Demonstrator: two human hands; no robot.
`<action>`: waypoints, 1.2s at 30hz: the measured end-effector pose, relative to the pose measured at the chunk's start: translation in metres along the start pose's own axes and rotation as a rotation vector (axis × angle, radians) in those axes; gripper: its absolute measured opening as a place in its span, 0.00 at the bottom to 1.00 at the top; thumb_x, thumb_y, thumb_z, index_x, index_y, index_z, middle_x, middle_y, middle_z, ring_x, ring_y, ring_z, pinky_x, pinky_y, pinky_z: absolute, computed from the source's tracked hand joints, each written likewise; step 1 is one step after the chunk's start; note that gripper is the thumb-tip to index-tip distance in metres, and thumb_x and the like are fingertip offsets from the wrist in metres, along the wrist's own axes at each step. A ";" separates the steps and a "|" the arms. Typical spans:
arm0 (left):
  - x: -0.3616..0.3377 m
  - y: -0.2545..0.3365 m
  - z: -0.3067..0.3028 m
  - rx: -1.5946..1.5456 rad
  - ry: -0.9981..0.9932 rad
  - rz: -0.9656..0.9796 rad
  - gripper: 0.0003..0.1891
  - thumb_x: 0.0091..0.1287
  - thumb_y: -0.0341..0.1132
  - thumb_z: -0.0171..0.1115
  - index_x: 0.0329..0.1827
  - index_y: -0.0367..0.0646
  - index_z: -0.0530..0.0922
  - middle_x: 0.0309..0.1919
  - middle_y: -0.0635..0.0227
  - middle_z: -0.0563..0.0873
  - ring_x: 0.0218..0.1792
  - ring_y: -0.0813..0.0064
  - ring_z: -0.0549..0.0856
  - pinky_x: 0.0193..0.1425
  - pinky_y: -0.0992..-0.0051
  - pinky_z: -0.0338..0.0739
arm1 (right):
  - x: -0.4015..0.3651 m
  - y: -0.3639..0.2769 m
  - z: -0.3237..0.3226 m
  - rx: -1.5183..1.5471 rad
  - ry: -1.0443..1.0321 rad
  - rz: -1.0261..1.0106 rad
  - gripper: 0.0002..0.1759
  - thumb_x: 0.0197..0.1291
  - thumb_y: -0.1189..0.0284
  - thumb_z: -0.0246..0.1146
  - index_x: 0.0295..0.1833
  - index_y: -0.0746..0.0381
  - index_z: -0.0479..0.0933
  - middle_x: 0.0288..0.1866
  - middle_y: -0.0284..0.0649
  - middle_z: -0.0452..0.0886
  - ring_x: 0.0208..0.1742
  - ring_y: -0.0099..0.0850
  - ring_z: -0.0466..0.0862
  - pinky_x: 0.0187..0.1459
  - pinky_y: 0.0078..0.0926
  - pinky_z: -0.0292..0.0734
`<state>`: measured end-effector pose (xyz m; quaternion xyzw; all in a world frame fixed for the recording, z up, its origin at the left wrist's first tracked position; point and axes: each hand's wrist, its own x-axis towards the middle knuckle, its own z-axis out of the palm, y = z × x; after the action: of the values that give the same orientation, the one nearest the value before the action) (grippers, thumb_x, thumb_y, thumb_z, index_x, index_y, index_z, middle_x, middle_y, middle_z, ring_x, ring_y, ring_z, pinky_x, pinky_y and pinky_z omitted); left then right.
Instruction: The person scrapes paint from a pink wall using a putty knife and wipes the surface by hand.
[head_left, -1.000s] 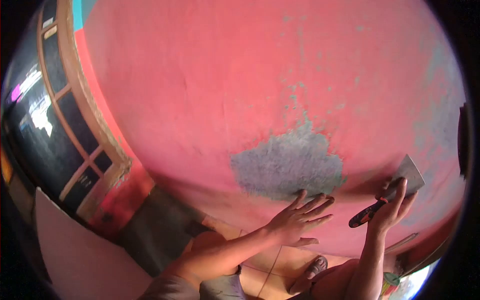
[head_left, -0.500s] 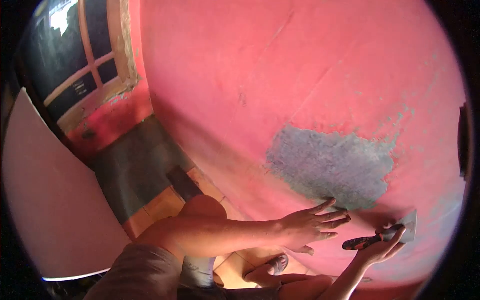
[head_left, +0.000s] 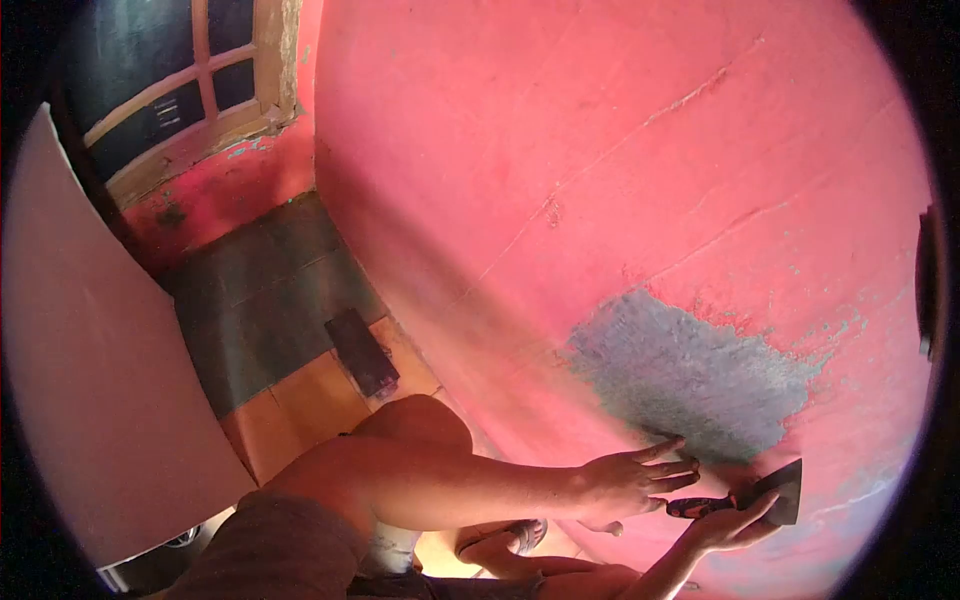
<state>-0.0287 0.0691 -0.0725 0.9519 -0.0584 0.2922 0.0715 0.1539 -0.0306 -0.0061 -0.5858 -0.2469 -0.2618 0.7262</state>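
My right hand [head_left: 735,525] grips a putty knife [head_left: 702,507] with a black and red handle. Its broad blade [head_left: 786,493] points right, close to the pink wall [head_left: 480,150], and looks dark from this side. My left hand [head_left: 635,484] is open, fingers apart, at the wall just left of the handle's end. Above both hands lies a rough grey patch [head_left: 700,370] where the pink paint is gone, with ragged edges. The left fingertips are right at the lower edge of this patch.
A dark block-like object [head_left: 362,352] lies on the tiled floor [head_left: 315,400] near the wall's foot. At left stands a large pale panel [head_left: 90,370], with a wood-framed window [head_left: 205,75] behind it. My bent knee [head_left: 425,425] and a sandalled foot [head_left: 525,537] are below.
The view has shifted, so the grey patch sits lower and farther right. My right hand and the putty knife have come nearer my left hand; the blade has turned from bright to dark.
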 end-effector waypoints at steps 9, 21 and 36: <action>0.000 0.000 0.000 -0.016 -0.026 0.007 0.36 0.55 0.60 0.74 0.62 0.46 0.86 0.83 0.53 0.60 0.86 0.58 0.49 0.88 0.40 0.32 | -0.015 -0.014 0.013 -0.014 -0.026 -0.087 0.26 0.73 0.58 0.66 0.62 0.68 0.72 0.43 0.41 0.82 0.35 0.29 0.81 0.30 0.24 0.73; 0.000 0.000 -0.002 -0.102 -0.006 0.007 0.32 0.58 0.59 0.73 0.59 0.44 0.87 0.83 0.49 0.59 0.86 0.56 0.47 0.87 0.39 0.29 | -0.023 -0.022 0.016 0.034 0.008 -0.085 0.28 0.72 0.58 0.68 0.65 0.68 0.73 0.51 0.44 0.83 0.40 0.31 0.83 0.31 0.25 0.76; 0.004 0.009 -0.045 -0.875 0.278 -0.247 0.27 0.72 0.52 0.68 0.56 0.35 0.72 0.39 0.56 0.86 0.42 0.60 0.89 0.45 0.64 0.80 | -0.059 -0.066 0.025 0.521 -0.435 0.300 0.13 0.75 0.74 0.59 0.60 0.67 0.74 0.48 0.37 0.83 0.45 0.22 0.79 0.47 0.22 0.76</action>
<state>-0.0515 0.0676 -0.0322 0.7840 -0.0523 0.3542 0.5070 0.0650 -0.0121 0.0074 -0.4527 -0.3651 0.0498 0.8119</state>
